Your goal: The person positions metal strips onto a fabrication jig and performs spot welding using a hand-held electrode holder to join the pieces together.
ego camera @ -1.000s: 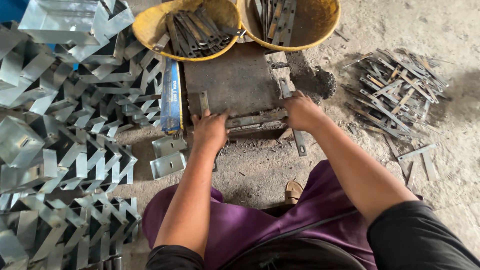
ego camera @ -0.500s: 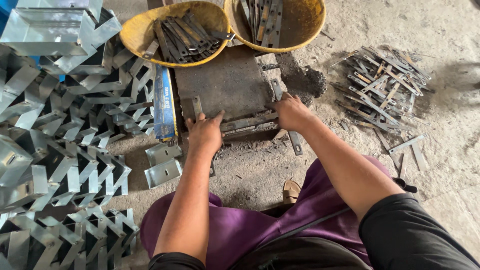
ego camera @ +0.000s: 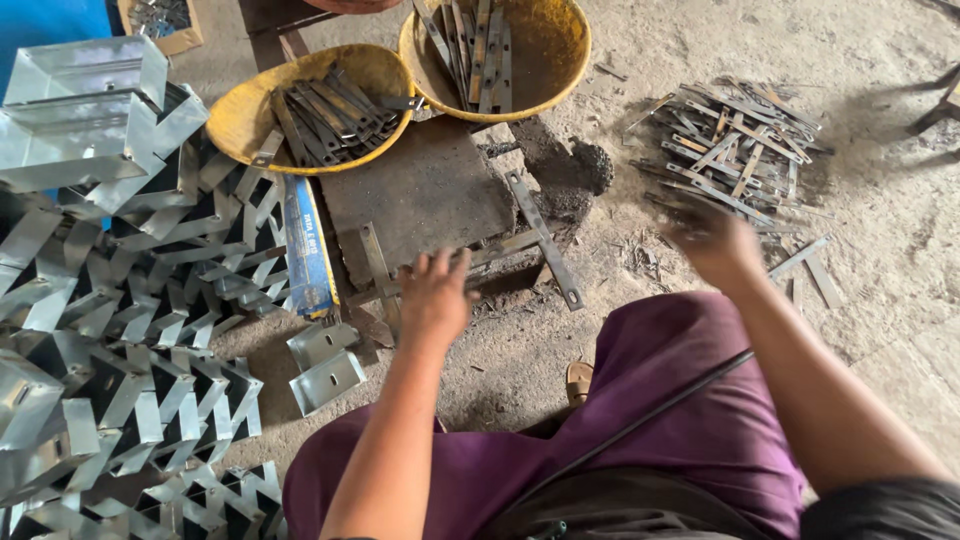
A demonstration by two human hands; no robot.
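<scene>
The left hand [ego camera: 435,290] lay with fingers spread at the near edge of the slab [ego camera: 420,190], touching a flat strip [ego camera: 500,250] there. The right hand [ego camera: 715,240], blurred, hung right of the slab beside the strip pile [ego camera: 735,150]; its grip could not be told. Two yellow bowls [ego camera: 245,110] sat beyond the slab.

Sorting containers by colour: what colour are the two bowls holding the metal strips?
Both bowls are yellow, seen in the head view.
</scene>
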